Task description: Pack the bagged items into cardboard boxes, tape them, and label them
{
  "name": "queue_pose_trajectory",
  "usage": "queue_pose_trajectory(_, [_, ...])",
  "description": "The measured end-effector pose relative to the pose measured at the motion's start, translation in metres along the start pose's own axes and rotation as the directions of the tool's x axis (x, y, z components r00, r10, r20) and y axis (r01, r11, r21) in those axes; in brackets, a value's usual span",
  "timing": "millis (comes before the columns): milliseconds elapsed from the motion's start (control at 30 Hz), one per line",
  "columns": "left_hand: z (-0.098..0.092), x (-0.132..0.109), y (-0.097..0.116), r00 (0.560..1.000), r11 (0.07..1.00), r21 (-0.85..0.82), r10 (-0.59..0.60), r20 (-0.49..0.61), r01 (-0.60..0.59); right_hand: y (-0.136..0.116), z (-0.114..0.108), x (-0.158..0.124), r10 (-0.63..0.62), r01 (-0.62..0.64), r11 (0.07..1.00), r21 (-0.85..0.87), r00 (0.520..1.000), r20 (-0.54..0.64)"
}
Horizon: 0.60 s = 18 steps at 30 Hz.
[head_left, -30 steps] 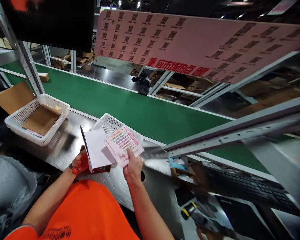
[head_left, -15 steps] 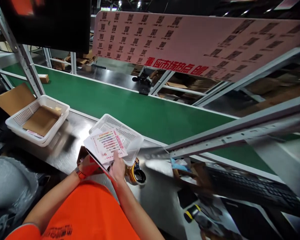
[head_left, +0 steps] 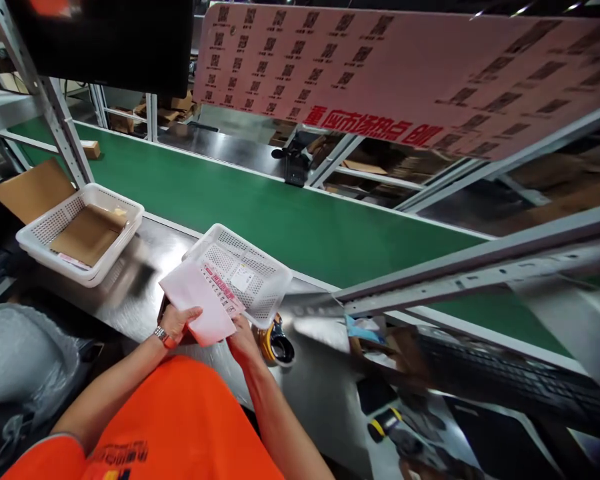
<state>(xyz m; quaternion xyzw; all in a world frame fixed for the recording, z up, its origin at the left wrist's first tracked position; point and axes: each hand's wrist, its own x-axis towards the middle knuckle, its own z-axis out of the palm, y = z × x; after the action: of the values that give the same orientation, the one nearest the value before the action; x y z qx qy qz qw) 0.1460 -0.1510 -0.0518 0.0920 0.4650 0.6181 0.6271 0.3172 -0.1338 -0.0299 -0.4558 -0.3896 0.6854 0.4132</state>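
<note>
My left hand [head_left: 177, 323] grips a plain white sheet of paper [head_left: 197, 303], its thumb lying on top. My right hand [head_left: 243, 339] pinches the lower right corner of a printed leaflet [head_left: 221, 287] with red lettering. Most of that leaflet is covered by the white sheet, so only its upper right strip shows. Whether it lies inside a fold or just behind, I cannot tell. Both papers overlap the near left side of a white perforated basket [head_left: 275, 283], which holds a small white label or slip [head_left: 243, 277]. Something dark is partly hidden under the papers.
A tape roll or dispenser [head_left: 279, 347] stands right of my right hand. Stacked white baskets [head_left: 27, 241] with brown cardboard [head_left: 87, 233] are at left. A green conveyor belt [head_left: 220, 180] runs behind the metal table [head_left: 155, 257]. A keyboard [head_left: 500, 370] lies at right.
The printed leaflet lay on top of the white sheet with its coloured rows showing; now the white sheet covers most of it. My left hand has come forward onto the sheet. The view shifted slightly.
</note>
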Motion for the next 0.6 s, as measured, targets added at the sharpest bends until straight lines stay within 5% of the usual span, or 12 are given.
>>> queue_pose_trajectory(200, [-0.004, 0.006, 0.013, 0.999, 0.989, 0.144, 0.046, -0.028, -0.041, -0.020, -0.013, 0.006, -0.029, 0.036, 0.996, 0.079, 0.996, -0.088])
queue_pose_trajectory(433, [-0.008, 0.002, 0.018, 0.970, 0.994, 0.109, -0.048, 0.237, 0.023, -0.038, -0.021, 0.012, -0.019, 0.017, 0.997, -0.081, 0.999, -0.032])
queue_pose_trajectory(600, [-0.005, 0.000, 0.023, 0.960, 0.995, 0.099, -0.031, 0.278, 0.004, -0.033, -0.021, 0.011, -0.038, 0.035, 0.991, -0.132, 0.999, -0.023])
